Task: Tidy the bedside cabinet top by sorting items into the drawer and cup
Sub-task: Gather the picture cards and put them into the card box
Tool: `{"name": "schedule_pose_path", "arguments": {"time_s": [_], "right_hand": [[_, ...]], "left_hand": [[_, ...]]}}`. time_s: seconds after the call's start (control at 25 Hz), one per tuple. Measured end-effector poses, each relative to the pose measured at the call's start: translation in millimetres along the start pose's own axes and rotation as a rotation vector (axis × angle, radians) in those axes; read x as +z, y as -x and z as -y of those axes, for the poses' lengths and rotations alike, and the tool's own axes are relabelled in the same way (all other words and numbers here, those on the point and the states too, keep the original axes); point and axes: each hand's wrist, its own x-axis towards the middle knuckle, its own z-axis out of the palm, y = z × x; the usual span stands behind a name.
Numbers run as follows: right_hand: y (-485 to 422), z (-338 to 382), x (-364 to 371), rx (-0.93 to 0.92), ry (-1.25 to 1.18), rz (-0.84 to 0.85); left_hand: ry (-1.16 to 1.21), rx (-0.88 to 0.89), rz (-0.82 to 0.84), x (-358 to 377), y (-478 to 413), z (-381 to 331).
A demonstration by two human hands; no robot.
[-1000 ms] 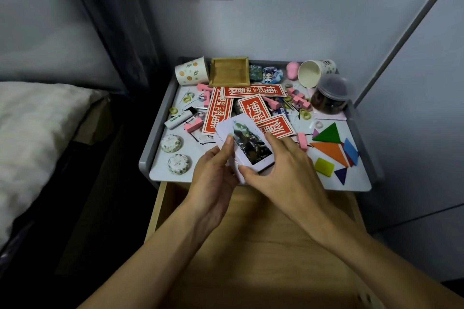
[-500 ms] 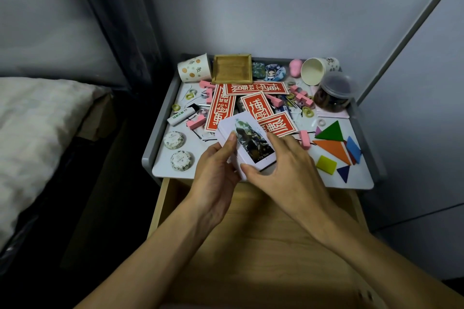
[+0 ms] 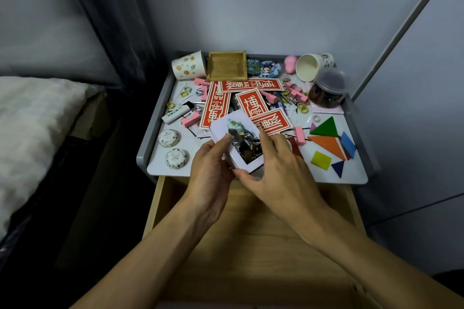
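A stack of white picture cards [image 3: 241,138] is held over the front edge of the bedside cabinet top [image 3: 356,175]. My left hand [image 3: 213,165] grips its left side with the thumb on the top card. My right hand [image 3: 276,165] pinches its right side and near corner. Below my hands the wooden drawer [image 3: 251,246] stands pulled out, and its inside looks bare. A dotted paper cup [image 3: 188,68] lies on its side at the back left. A second paper cup [image 3: 311,66] lies tipped at the back right.
Red printed cards [image 3: 218,105], pink clips [image 3: 192,119], a lighter [image 3: 175,114], two round tins [image 3: 168,137], coloured tangram pieces [image 3: 326,143], a wooden tray [image 3: 227,65] and a lidded plastic jar [image 3: 327,89] crowd the top. A bed [image 3: 32,128] lies left. Walls close the back and right.
The view has shifted slightly. Both hands still hold the card stack at the cabinet's front edge, with the stack moved little.
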Motion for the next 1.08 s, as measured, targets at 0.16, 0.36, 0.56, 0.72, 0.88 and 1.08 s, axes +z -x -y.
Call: {"name": "schedule_pose_path", "arguments": {"time_s": [0.16,0.36,0.56,0.72,0.88,1.08], "right_hand": [[-1.4,-3.3,0.7,0.013,-0.097,0.043],[-6.6,-9.6,-7.5,0.425,-1.159,0.226],[-10.0,-17.1,-15.9,0.47,-1.392,0.385],[-5.8,-17.4,-25.4,0.355,-1.253,0.467],[4.0,-8.2,-15.4,0.373,-1.299,0.423],[9.0,0.7,-4.1,0.366,-1.282,0.376]], "left_hand": [[-0.017,0.006,-0.007,-1.0,-1.0,1.3],[0.066,0.031,0.051,-4.5,-5.5,-0.7],[-0.314,0.108,-0.07,-15.4,-12.1,-13.5],[-1.017,0.346,-0.104,-29.6,-13.1,-32.3],[-1.183,0.444,-0.25,-29.7,-8.9,-27.0],[-1.019,0.32,-0.2,-35.3,-8.5,-24.6]]}}
